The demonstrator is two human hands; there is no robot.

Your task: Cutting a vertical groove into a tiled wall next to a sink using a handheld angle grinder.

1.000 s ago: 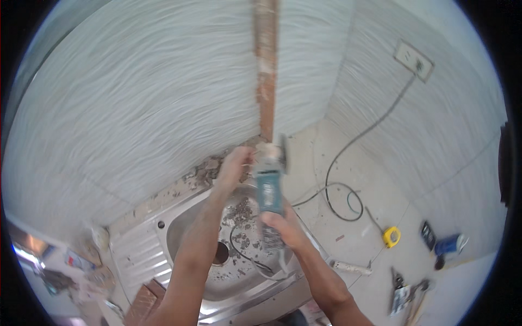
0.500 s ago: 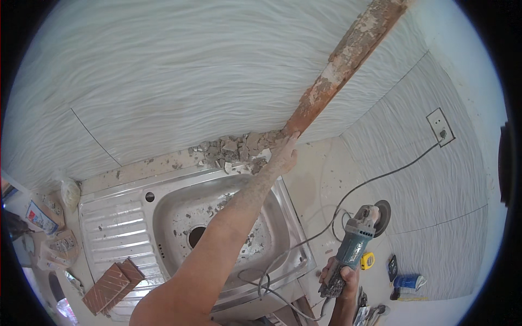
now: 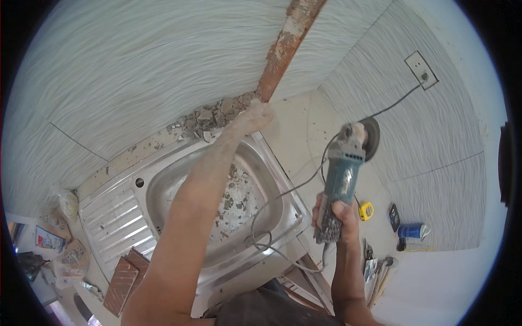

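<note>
My right hand [image 3: 338, 217] is wrapped round the dark, dusty rear body of a teal angle grinder [image 3: 341, 176]. The grinder points away from me, its disc [image 3: 371, 139] at the upper right, raised over the countertop. My left arm stretches across the sink [image 3: 138, 228]. At the sink's far edge my left hand [image 3: 253, 117], fingers partly stretched out, is at the right end of a heap of broken tile and mortar [image 3: 209, 116]. Just beyond the fingertips is the foot of a bare brick-and-mortar strip [image 3: 280, 60] cut up the tiled wall.
The grinder's cord [image 3: 399, 103] runs from a wall socket [image 3: 421, 70] and loops over the sink edge. A yellow tape measure [image 3: 366, 211], a blue tube [image 3: 412, 232] and hand tools [image 3: 375, 277] lie at right. Brown tile pieces [image 3: 120, 285] rest at the lower left. Debris [image 3: 239, 198] litters the basin.
My view has shifted, so the wall strip and socket appear further left and higher. The grinder is raised and looks nearer. My left hand stays by the strip's foot.
</note>
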